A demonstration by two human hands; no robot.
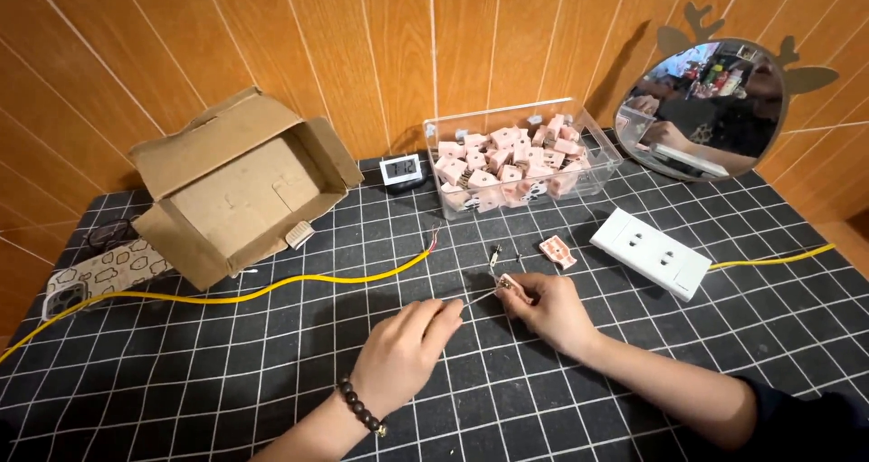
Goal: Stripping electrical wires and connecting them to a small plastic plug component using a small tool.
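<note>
Pinkish connector [509, 285] is sitting pinched in your right hand [548, 310]; its thin wire [480, 299] is running leftward into your left hand's [407, 349] pinching fingertips.

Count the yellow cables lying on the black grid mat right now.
2. One yellow cable runs from the left mat edge to bare wire ends near the middle. The other yellow cable leaves the white socket strip toward the right edge. Their far ends are out of view.

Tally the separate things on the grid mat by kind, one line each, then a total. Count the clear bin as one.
Cardboard box: 1
Clear bin of pink connectors: 1
Loose pink connector: 1
Digital clock: 1
White socket strip: 1
Mirror: 1
Phone: 1
Total: 7
</note>
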